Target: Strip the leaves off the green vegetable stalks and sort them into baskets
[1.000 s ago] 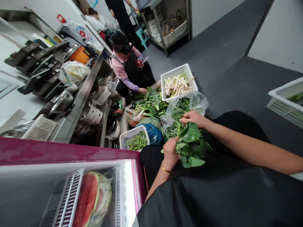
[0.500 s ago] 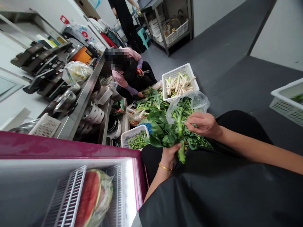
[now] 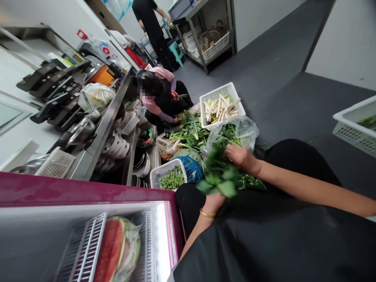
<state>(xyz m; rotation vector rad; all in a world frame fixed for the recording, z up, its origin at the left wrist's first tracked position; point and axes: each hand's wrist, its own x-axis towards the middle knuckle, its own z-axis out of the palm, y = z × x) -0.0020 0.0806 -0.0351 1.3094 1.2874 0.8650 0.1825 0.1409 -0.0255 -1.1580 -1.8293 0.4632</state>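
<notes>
My left hand [image 3: 215, 201], with a gold bangle at the wrist, is closed around the lower part of a leafy broccoli stalk [image 3: 220, 172]. The leaves are smeared by motion and hide the stem and most of my left fingers. At the top of the same greens, my right hand [image 3: 241, 158] has its fingers curled in against the stalk; its fingertips are hidden. Behind and under the hands lie more leafy greens [image 3: 249, 182], partly inside a clear plastic bag [image 3: 246, 129].
A white basket of pale stalks [image 3: 221, 107] stands beyond the bag, and a basket of cut greens [image 3: 172, 178] sits left. A crouching co-worker [image 3: 160, 94] holds red-handled scissors [image 3: 175, 95] over long green leaves [image 3: 190, 127]. An open fridge [image 3: 158, 235] with watermelon is at lower left.
The broccoli stalk has turned, so its leaves now cover the stem and my left fingers. My right hand has moved left and in against the greens.
</notes>
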